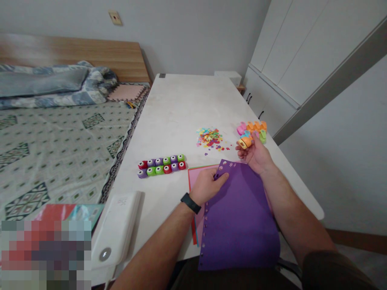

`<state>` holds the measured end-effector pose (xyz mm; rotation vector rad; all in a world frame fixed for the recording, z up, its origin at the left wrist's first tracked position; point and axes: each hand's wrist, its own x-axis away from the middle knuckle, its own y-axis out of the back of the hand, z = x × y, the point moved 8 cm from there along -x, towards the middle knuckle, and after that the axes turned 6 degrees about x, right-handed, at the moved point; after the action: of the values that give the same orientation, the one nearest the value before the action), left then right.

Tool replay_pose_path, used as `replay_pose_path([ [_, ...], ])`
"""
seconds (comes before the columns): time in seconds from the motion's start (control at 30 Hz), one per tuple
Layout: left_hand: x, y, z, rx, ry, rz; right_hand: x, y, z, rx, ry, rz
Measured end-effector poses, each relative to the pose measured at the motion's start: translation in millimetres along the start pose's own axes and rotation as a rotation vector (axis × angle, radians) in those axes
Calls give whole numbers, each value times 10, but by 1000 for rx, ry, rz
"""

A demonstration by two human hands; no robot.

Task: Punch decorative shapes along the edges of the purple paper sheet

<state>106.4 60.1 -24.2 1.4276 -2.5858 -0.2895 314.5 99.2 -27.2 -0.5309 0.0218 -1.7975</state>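
My left hand [208, 186], with a black band on the wrist, pinches the upper left corner of a purple paper sheet [238, 217] that has small shapes punched along its left and top edges. The sheet hangs over the table's near edge. My right hand [255, 155] is raised just beyond the sheet's top edge, palm up, fingers curled round an orange paper punch [244, 141]. Under the purple sheet lie pink and red sheets [195, 179].
On the white table [181, 108] sit two rows of small red, purple and green punches [161, 165], a heap of coloured cut-outs [209, 137] and a cluster of pink, orange and green punches [254, 128]. A white device [116, 229] lies near left. A bed [60, 141] stands left, white cabinets [272, 96] right.
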Motion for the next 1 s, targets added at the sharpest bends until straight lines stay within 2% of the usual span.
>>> replay_pose_path([
  [0.17, -11, -23, 39, -7, 0, 18, 10, -17, -30, -51, -64, 12],
  [0.5, -22, -27, 34, -55, -31, 19, 0, -45, -47, -122, -70, 59],
  [0.77, -10, -43, 15, -151, -36, 17, -5, -55, 45, -148, 69, 45],
  [1.0, 8, -45, -57, -216, -82, -5, -22, -48, -30, -29, 85, 64],
])
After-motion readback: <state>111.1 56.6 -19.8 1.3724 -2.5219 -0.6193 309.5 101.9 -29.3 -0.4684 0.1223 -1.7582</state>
